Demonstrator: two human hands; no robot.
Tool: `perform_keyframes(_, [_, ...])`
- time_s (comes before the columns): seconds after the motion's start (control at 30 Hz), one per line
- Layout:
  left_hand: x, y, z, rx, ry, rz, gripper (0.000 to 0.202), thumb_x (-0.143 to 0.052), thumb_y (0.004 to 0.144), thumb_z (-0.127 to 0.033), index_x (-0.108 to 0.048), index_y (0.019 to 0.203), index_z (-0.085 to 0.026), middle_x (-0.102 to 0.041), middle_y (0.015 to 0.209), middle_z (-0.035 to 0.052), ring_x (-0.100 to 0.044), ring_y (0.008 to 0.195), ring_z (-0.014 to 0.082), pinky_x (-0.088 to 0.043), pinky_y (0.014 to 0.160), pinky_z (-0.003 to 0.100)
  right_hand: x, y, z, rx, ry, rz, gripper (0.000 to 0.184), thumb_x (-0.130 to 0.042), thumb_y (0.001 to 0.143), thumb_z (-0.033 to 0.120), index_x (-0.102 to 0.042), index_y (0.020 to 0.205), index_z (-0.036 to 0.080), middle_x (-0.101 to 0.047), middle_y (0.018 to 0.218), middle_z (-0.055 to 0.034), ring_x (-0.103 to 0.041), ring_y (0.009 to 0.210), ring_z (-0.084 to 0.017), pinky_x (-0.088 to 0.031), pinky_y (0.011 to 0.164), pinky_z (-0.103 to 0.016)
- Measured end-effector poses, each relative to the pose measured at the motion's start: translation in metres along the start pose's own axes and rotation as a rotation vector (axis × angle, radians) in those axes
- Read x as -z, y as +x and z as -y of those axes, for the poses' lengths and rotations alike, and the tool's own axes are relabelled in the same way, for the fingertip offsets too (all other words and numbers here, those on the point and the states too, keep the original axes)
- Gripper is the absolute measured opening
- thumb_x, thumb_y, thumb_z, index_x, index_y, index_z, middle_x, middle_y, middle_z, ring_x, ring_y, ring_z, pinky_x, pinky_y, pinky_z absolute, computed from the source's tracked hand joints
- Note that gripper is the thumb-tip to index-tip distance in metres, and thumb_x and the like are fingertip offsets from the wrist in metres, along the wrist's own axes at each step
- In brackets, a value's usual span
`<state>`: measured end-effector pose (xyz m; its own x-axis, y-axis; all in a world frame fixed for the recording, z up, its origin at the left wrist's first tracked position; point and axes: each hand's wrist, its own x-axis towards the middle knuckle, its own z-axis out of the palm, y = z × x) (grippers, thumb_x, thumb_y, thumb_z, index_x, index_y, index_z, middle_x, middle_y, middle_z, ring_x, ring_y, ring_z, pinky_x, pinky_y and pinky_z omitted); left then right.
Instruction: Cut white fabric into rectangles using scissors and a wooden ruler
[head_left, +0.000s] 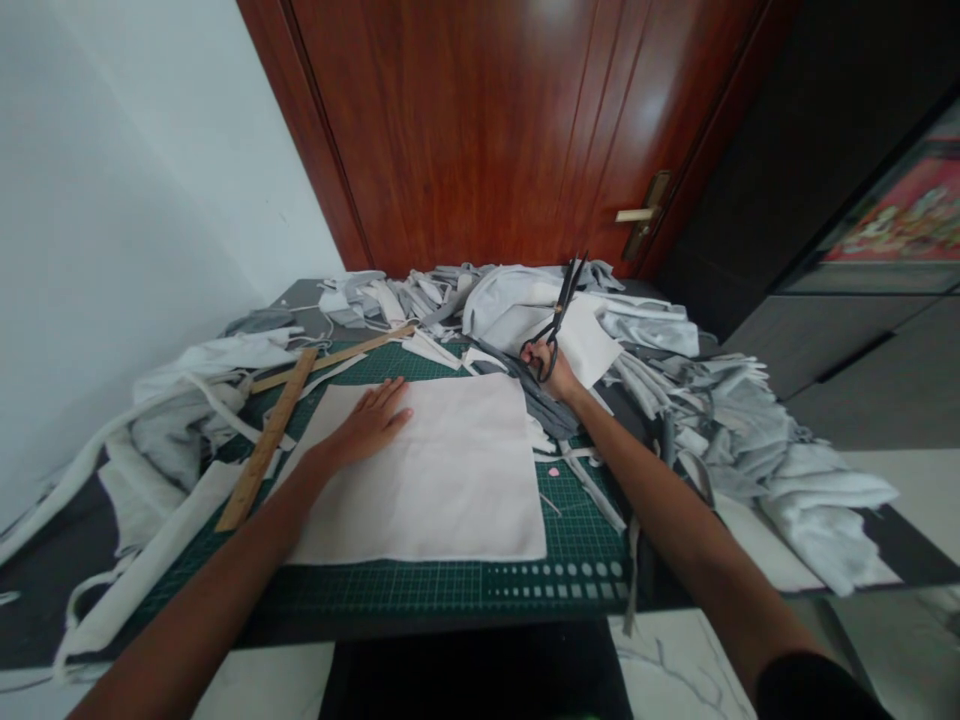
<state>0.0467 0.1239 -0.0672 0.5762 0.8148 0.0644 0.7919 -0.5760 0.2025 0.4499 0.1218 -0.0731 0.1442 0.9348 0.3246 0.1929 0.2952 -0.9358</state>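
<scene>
A square of white fabric (442,470) lies flat on a green cutting mat (480,585). My left hand (371,422) rests on the fabric's upper left part, fingers stretched out flat. My right hand (546,370) is beyond the fabric's far right corner, closed around the handles of black scissors (561,305). The scissors' blades point up and away, above the heap of cloth.
Two wooden rulers (266,440) form an L at the mat's left. Grey and white fabric scraps (720,420) are piled along the back and right, with strips (172,430) on the left. A small pink bit (553,471) lies on the mat. A brown door (495,130) stands behind.
</scene>
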Motion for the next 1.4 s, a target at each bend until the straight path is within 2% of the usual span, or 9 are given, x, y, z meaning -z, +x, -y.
perform_keyframes(0.23, [0.020, 0.015, -0.012, 0.083, 0.059, 0.020, 0.062, -0.043, 0.097, -0.029, -0.053, 0.156, -0.012, -0.051, 0.162, 0.0232, -0.043, 0.155, 0.0394, -0.034, 0.123, 0.064, 0.001, -0.008, 0.010, 0.018, -0.044, 0.068, 0.049, -0.063, 0.096, 0.066, -0.058, 0.078, 0.021, -0.056, 0.071, 0.0037, -0.053, 0.066, -0.014, -0.047, 0.068, -0.031])
perform_keyframes(0.33, [0.025, 0.037, -0.040, 0.037, 0.051, -0.040, 0.055, -0.055, 0.090, -0.022, -0.063, 0.144, -0.012, -0.066, 0.145, 0.0221, -0.055, 0.145, 0.0393, -0.037, 0.123, 0.059, -0.002, -0.011, 0.018, 0.039, -0.048, 0.085, 0.053, -0.068, 0.086, 0.071, -0.054, 0.070, 0.022, -0.053, 0.068, 0.0032, -0.050, 0.066, -0.015, -0.045, 0.067, -0.031])
perform_keyframes(0.53, [0.007, 0.089, -0.118, -0.140, -0.094, -0.175, 0.038, -0.050, 0.105, -0.029, -0.064, 0.139, -0.019, -0.069, 0.139, 0.0144, -0.061, 0.133, 0.0302, -0.045, 0.118, 0.045, -0.009, -0.017, 0.027, 0.058, -0.066, 0.058, 0.052, -0.073, 0.072, 0.073, -0.056, 0.073, 0.024, -0.057, 0.070, 0.0012, -0.052, 0.071, -0.018, -0.044, 0.067, -0.032])
perform_keyframes(0.67, [-0.011, 0.107, -0.142, -0.189, -0.200, -0.193, 0.033, -0.057, 0.102, -0.031, -0.070, 0.127, -0.015, -0.070, 0.130, 0.0175, -0.061, 0.129, 0.0323, -0.044, 0.117, 0.047, -0.010, -0.017, 0.028, 0.061, -0.076, 0.004, 0.051, -0.073, 0.072, 0.072, -0.056, 0.075, 0.024, -0.058, 0.072, 0.0004, -0.053, 0.073, -0.019, -0.046, 0.068, -0.031])
perform_keyframes(0.8, [-0.020, 0.119, -0.145, -0.212, -0.323, -0.190, 0.029, -0.067, 0.094, -0.034, -0.073, 0.115, -0.015, -0.071, 0.117, 0.0169, -0.062, 0.121, 0.0358, -0.045, 0.111, 0.050, -0.009, -0.015, 0.027, 0.053, -0.074, -0.039, 0.052, -0.069, 0.076, 0.074, -0.054, 0.076, 0.025, -0.056, 0.070, 0.0002, -0.051, 0.072, -0.019, -0.046, 0.068, -0.032])
perform_keyframes(0.9, [-0.018, 0.128, -0.143, -0.270, -0.443, -0.109, 0.021, -0.068, 0.091, -0.038, -0.070, 0.092, -0.017, -0.069, 0.087, 0.0064, -0.066, 0.088, 0.0270, -0.052, 0.085, 0.038, -0.007, -0.013, 0.027, 0.047, -0.080, -0.058, 0.051, -0.065, 0.079, 0.075, -0.052, 0.076, 0.025, -0.053, 0.070, -0.0001, -0.049, 0.071, -0.019, -0.045, 0.067, -0.033])
perform_keyframes(1.07, [0.000, 0.133, -0.137, -0.379, -0.630, 0.001, 0.050, -0.055, 0.094, -0.061, -0.049, 0.064, -0.021, -0.046, 0.062, -0.0031, -0.047, 0.063, 0.0153, -0.040, 0.060, 0.026, -0.005, -0.015, 0.030, 0.036, -0.116, -0.046, 0.051, -0.063, 0.082, 0.072, -0.046, 0.069, 0.026, -0.050, 0.068, -0.0006, -0.045, 0.070, -0.019, -0.042, 0.065, -0.033])
perform_keyframes(1.27, [0.035, 0.127, -0.126, -0.273, -0.761, -0.187, 0.052, -0.042, 0.097, -0.065, -0.047, 0.069, -0.021, -0.047, 0.067, -0.0019, -0.048, 0.069, 0.0163, -0.040, 0.064, 0.026, -0.007, -0.019, 0.034, -0.005, -0.178, 0.010, 0.051, -0.068, 0.080, 0.069, -0.047, 0.064, 0.025, -0.047, 0.061, 0.0016, -0.042, 0.063, -0.016, -0.039, 0.060, -0.032])
perform_keyframes(1.4, [0.080, 0.118, -0.123, -0.202, -0.748, -0.341, 0.044, -0.048, 0.096, -0.055, -0.050, 0.069, -0.020, -0.052, 0.069, -0.0011, -0.052, 0.073, 0.0182, -0.041, 0.068, 0.027, -0.013, -0.021, 0.041, -0.014, -0.202, 0.033, 0.051, -0.067, 0.077, 0.071, -0.048, 0.068, 0.025, -0.047, 0.063, 0.0032, -0.043, 0.064, -0.016, -0.038, 0.060, -0.030])
